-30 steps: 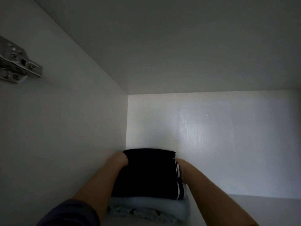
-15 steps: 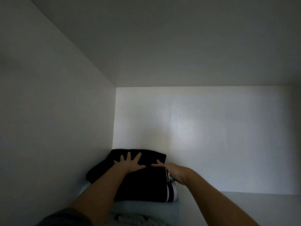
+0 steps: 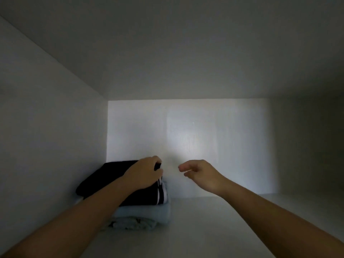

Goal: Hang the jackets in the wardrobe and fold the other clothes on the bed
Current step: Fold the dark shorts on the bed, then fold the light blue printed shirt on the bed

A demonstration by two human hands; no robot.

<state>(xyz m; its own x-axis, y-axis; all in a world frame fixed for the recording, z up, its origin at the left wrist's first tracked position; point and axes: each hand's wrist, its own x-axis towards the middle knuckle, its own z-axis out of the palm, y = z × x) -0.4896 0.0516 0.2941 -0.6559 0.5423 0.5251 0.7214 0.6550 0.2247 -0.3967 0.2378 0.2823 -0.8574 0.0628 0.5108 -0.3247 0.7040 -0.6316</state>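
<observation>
**Squaring the top piece on the shelf pile**

Head view. The stack of folded clothes sits on the wardrobe shelf (image 3: pixel 232 229) at about 7 o'clock from the middle of the view, near the side wall and the back panel (image 3: pixel 204 142). On top lies the black garment with white stripes (image 3: pixel 104 180). Under it is a pale blue folded piece (image 3: pixel 147 213), and at the bottom a patterned one (image 3: pixel 130 224) too dim to name.

I take this step to be setting the black piece square on the pile, since its near-left corner seems to jut out toward 8 o'clock. To do it well I should draw the pinched corner only lightly, so the fold does not open. I should also lay my free palm flat on top, so the blue layer does not slide along with it.

My left hand (image 3: pixel 143 174) reaches in from 7 o'clock, back upward. Its fingers and thumb are curled round the far right corner of the black garment, pinching it. My right hand (image 3: pixel 202 175) comes in from 4 o'clock and hangs in the air at 3 o'clock of the left. It is apart from the pile, its fingers loosely bent and holding nothing.
</observation>
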